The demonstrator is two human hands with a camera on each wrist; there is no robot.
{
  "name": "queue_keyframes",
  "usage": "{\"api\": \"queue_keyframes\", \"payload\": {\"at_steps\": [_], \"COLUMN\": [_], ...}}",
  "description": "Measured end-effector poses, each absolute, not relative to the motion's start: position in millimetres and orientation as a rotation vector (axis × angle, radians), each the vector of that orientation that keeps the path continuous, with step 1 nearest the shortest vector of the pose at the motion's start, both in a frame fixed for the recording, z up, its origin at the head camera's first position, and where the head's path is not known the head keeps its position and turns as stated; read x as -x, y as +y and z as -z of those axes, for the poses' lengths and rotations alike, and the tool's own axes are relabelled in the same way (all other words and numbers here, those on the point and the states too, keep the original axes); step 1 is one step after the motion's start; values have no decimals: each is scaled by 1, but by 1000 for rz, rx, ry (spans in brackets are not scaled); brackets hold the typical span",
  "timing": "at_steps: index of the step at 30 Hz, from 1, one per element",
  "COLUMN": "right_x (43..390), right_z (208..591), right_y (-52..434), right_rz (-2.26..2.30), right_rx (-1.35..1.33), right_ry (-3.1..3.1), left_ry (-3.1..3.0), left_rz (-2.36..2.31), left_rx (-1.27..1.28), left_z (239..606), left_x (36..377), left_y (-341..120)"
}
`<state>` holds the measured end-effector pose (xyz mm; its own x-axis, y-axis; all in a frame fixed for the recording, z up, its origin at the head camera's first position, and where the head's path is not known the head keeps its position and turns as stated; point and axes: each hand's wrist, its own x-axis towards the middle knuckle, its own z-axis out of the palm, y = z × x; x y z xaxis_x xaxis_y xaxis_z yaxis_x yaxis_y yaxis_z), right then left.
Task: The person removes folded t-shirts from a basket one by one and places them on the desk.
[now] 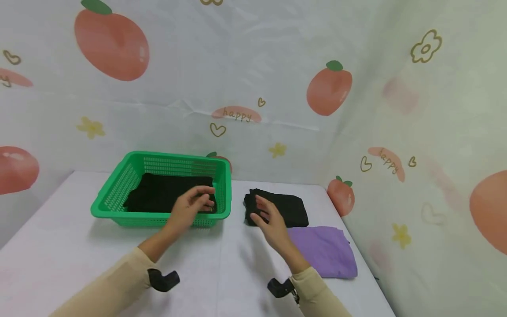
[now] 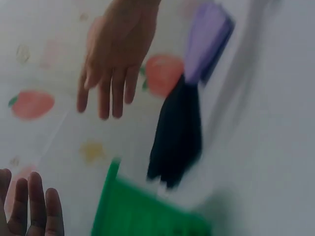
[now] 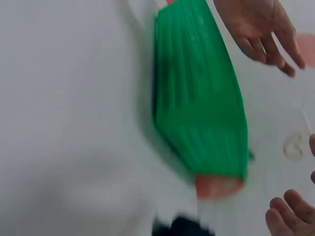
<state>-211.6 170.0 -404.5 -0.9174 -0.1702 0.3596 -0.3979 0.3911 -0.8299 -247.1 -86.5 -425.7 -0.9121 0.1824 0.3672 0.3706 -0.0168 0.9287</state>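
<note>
1. A green perforated plastic basket (image 1: 119,193) stands on the white tabletop (image 1: 222,273); it serves as the landmark for all that follows.
2. Inside the basket lies a black folded cloth (image 1: 158,193), spread across its floor.
3. The left hand (image 1: 190,207) hangs over the basket's near right corner, above the edge of the cloth inside. Its fingers are loosely bent and hold nothing; the left wrist view shows its fingertips (image 2: 29,206) straight and free.
4. Just to the right of the basket, apart from its wall, a second black folded garment (image 1: 289,207) lies flat on the tabletop.
5. The right hand (image 1: 269,220) is to the right of the basket, over the near left corner of that second black garment. Its fingers are spread and relaxed, gripping nothing; whether the fingertips touch the fabric cannot be told.
6. The left wrist view shows the same right hand (image 2: 113,54) with straight fingers hanging free, clear of the black garment (image 2: 177,132).
7. Farther right of the basket and nearer the person, a purple folded cloth (image 1: 328,251) lies on the tabletop, its far edge just beside the second black garment.
8. Behind the basket hangs a white backdrop sheet printed with orange fruit, hearts and flowers (image 1: 245,79).
9. Both forearms wear beige sleeves (image 1: 115,286), each with a black wrist strap (image 1: 162,279).
</note>
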Motion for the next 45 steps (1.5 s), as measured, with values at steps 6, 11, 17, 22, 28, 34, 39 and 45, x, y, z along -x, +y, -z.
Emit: {"api": "queue_keyframes", "payload": {"at_steps": [6, 11, 17, 22, 28, 34, 39, 45], "right_x": [247, 275, 300, 316, 322, 325, 328, 330], "right_z": [413, 420, 414, 417, 425, 437, 438, 441], "right_y": [97, 60, 44, 39, 24, 18, 17, 14], "right_rz": [-1731, -1568, -1635, -1877, -2136, -2183, -2144, -2063], "right_rx": [-756, -724, -502, -253, 23, 174, 174, 147], "right_ry": [-2440, -2734, -2958, -2951, -2748, -2714, -2734, -2767], "left_ry": [-2355, -2558, -2742, -2869, -2927, -3038, -3119, -3172], "left_rz": [1635, 1550, 1534, 1513, 1584, 1458, 1412, 1440], "left_rx": [431, 227, -61, -117, -166, -269, -278, -278], "left_z": [413, 419, 427, 430, 433, 436, 433, 435], "left_x": [272, 291, 311, 319, 323, 323, 322, 324], "left_y": [-161, -203, -222, -226, -234, -232, -231, -234]}}
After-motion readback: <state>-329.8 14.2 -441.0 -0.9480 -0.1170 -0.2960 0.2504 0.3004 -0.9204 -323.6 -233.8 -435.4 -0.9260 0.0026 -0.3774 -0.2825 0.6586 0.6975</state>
